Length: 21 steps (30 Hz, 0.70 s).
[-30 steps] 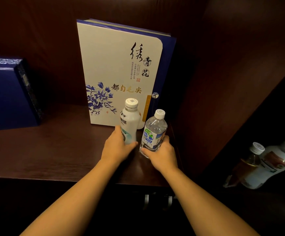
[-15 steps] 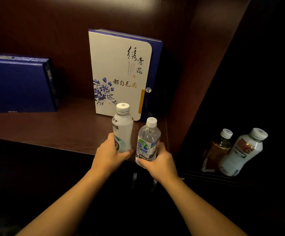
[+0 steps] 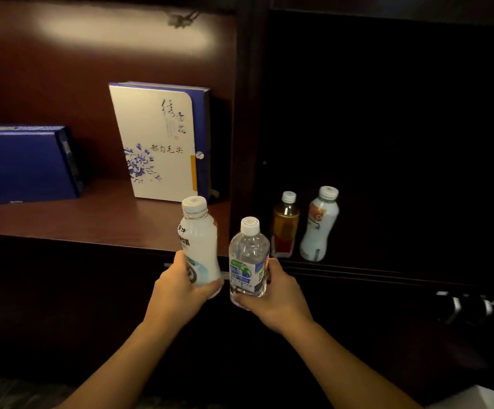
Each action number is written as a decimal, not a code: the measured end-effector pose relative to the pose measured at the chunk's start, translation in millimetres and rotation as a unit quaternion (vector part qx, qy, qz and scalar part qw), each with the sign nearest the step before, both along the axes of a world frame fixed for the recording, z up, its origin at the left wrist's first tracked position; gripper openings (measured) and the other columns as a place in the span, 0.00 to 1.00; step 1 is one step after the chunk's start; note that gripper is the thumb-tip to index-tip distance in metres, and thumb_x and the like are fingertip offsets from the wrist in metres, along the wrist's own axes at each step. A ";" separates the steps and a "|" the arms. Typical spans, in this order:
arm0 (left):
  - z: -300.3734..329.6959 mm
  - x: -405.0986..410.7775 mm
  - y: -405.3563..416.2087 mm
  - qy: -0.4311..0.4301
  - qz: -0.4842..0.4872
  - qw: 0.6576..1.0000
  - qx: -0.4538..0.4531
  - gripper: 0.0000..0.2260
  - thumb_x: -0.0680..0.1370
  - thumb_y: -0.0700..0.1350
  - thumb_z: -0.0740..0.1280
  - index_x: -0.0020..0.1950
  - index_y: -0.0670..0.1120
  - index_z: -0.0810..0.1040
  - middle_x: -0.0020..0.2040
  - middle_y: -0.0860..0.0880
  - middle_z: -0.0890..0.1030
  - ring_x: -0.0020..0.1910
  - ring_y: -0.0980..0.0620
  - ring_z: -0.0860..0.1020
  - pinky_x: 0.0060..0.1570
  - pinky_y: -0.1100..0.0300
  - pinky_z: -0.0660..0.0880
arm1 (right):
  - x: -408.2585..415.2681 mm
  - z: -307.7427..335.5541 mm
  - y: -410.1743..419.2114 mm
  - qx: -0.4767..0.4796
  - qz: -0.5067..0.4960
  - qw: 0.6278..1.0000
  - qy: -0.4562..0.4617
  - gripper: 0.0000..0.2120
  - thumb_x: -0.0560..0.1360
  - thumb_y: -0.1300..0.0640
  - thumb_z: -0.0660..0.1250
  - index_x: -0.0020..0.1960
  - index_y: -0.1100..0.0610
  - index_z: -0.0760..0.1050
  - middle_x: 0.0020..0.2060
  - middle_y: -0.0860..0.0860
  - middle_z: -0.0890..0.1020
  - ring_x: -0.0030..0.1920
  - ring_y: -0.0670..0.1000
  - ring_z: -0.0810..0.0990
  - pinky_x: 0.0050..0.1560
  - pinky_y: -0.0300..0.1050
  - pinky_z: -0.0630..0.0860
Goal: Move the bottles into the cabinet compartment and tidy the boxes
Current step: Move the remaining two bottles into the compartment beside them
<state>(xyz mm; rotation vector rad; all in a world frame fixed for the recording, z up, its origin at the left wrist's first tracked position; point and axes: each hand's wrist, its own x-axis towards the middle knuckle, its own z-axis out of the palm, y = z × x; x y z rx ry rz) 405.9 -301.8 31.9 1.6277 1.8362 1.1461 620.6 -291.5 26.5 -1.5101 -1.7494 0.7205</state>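
Note:
My left hand (image 3: 178, 293) grips a white milk-drink bottle (image 3: 199, 243) by its lower half. My right hand (image 3: 278, 299) grips a clear water bottle (image 3: 248, 258) the same way. Both bottles are upright, side by side, lifted off the shelf and held in front of its front edge. In the dark compartment to the right stand an amber tea bottle (image 3: 284, 225) and a second white bottle (image 3: 319, 224). On the lit shelf (image 3: 92, 219) a white box with blue flowers (image 3: 157, 143) stands upright, and a dark blue box (image 3: 24, 165) is at the left.
A vertical wooden divider (image 3: 247, 137) separates the lit shelf from the dark right compartment (image 3: 387, 143). Below the shelf is a dark cabinet front. Metal hardware (image 3: 464, 308) shows at the lower right, and a pale object (image 3: 481, 398) sits at the bottom right corner.
Both hands have lifted the two bottles off the shelf and drawn them back toward me. The view has shifted right, and more of the dark compartment shows.

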 end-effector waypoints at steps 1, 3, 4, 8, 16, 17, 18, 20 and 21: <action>1.4 12.6 -5.6 0.001 -0.009 1.000 0.002 0.29 0.59 0.67 0.78 0.54 0.63 0.68 0.46 0.64 0.80 0.43 0.67 0.78 0.37 0.71 0.70 | 13.4 -0.1 -6.4 0.002 -0.004 1.000 0.004 0.33 0.55 0.34 0.78 0.56 0.34 0.67 0.46 0.34 0.81 0.45 0.34 0.80 0.44 0.29 0.74; 5.0 40.4 -14.2 0.000 -0.025 1.000 0.005 0.30 0.59 0.66 0.78 0.55 0.63 0.68 0.46 0.64 0.79 0.44 0.67 0.77 0.38 0.70 0.70 | 41.7 0.2 -18.8 0.007 -0.019 1.000 0.014 0.33 0.55 0.36 0.78 0.55 0.32 0.67 0.47 0.33 0.82 0.47 0.34 0.80 0.46 0.31 0.76; 6.3 52.2 -16.6 -0.002 -0.033 0.999 0.004 0.30 0.60 0.65 0.78 0.55 0.63 0.68 0.46 0.64 0.80 0.44 0.68 0.76 0.39 0.70 0.70 | 53.3 0.1 -23.6 0.011 -0.023 1.000 0.017 0.33 0.55 0.36 0.79 0.56 0.32 0.67 0.48 0.32 0.82 0.47 0.33 0.80 0.45 0.30 0.75; 11.3 103.8 -16.5 -0.001 -0.078 0.997 -0.005 0.29 0.62 0.63 0.78 0.56 0.63 0.68 0.48 0.62 0.80 0.46 0.66 0.77 0.41 0.69 0.71 | 102.1 -0.1 -34.7 0.012 -0.063 0.998 0.023 0.34 0.55 0.37 0.80 0.57 0.34 0.69 0.47 0.31 0.82 0.46 0.32 0.80 0.44 0.30 0.76; 13.5 196.1 29.4 0.012 -0.166 0.986 -0.006 0.31 0.63 0.62 0.77 0.58 0.62 0.65 0.54 0.61 0.79 0.54 0.58 0.79 0.53 0.57 0.79 | 178.9 1.9 -16.0 0.004 -0.146 0.989 0.020 0.33 0.55 0.36 0.80 0.56 0.37 0.70 0.46 0.36 0.83 0.45 0.34 0.81 0.42 0.30 0.75; 12.5 206.3 37.4 0.015 -0.176 0.984 -0.005 0.31 0.63 0.62 0.77 0.59 0.63 0.64 0.55 0.61 0.79 0.55 0.57 0.79 0.53 0.58 0.78 | 186.2 2.1 -11.1 0.002 -0.156 0.988 0.021 0.33 0.55 0.36 0.80 0.55 0.38 0.70 0.46 0.37 0.83 0.45 0.36 0.81 0.42 0.32 0.77; 11.4 216.5 46.1 0.016 -0.184 0.983 -0.004 0.31 0.64 0.61 0.78 0.60 0.62 0.64 0.56 0.60 0.79 0.56 0.56 0.79 0.53 0.59 0.77 | 193.7 2.3 -5.8 0.001 -0.167 0.986 0.021 0.33 0.55 0.36 0.80 0.55 0.39 0.70 0.46 0.38 0.83 0.45 0.37 0.81 0.43 0.34 0.78; 9.6 235.6 64.6 0.018 -0.201 0.979 -0.003 0.32 0.66 0.59 0.78 0.63 0.60 0.64 0.59 0.58 0.78 0.58 0.54 0.78 0.54 0.58 0.76 | 208.4 2.7 4.9 0.003 -0.191 0.981 0.022 0.34 0.55 0.35 0.80 0.55 0.40 0.70 0.45 0.38 0.83 0.44 0.37 0.82 0.42 0.35 0.78; 8.8 244.8 73.9 0.021 -0.211 0.977 -0.004 0.32 0.66 0.59 0.78 0.63 0.59 0.63 0.59 0.58 0.78 0.59 0.54 0.78 0.55 0.58 0.76 | 216.0 2.8 10.1 0.005 -0.202 0.979 0.023 0.34 0.55 0.35 0.80 0.55 0.40 0.70 0.44 0.38 0.83 0.44 0.36 0.81 0.41 0.34 0.78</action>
